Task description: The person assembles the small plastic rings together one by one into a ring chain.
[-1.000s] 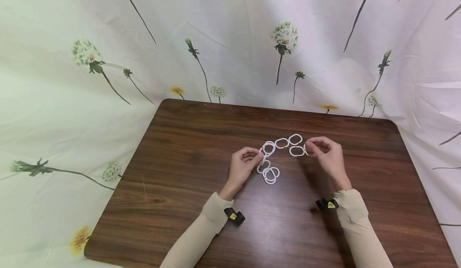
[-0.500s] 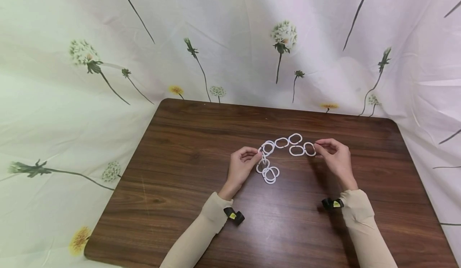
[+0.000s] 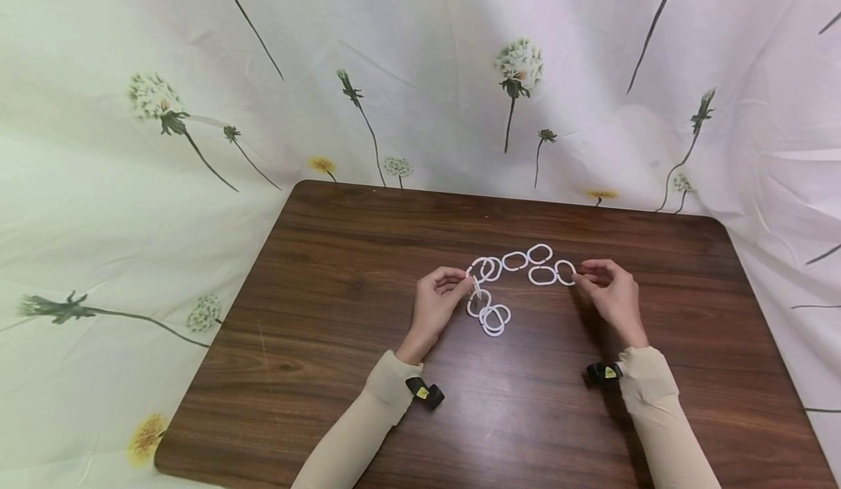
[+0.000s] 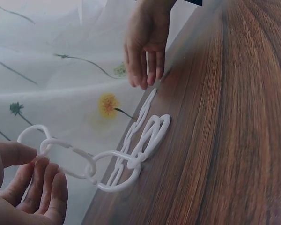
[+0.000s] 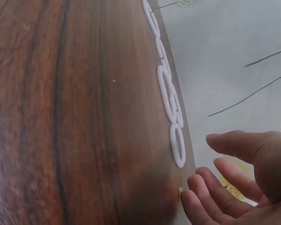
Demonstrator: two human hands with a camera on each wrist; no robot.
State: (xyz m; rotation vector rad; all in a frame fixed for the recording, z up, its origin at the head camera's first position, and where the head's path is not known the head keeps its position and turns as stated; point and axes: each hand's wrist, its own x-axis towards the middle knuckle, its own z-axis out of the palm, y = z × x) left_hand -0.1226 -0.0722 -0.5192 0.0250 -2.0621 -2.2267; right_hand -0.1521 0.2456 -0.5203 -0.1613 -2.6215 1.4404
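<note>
A chain of white oval plastic links (image 3: 515, 260) curves across the table, several of them overlapping near my left hand (image 3: 436, 306). Between thumb and fingertips, that hand pinches one chain link (image 4: 65, 157), lifted above the table; more links hang from it down to the wood. Over on the right, the end link (image 3: 565, 272) lies flat, also seen as a lying link (image 5: 177, 145) in the right wrist view. Beside it is my right hand (image 3: 611, 295), thumb apart from the loosely bent fingers, holding nothing.
The brown wood-grain table (image 3: 342, 372) has a far edge just beyond the chain. A white curtain printed with dandelions (image 3: 420, 73) hangs behind it. Small black cameras sit on both wrists, such as the left wrist camera (image 3: 425, 393).
My right hand has released the end link and moved right, leaving that link in full view on the table. The left hand has shifted slightly left with its pinched link.
</note>
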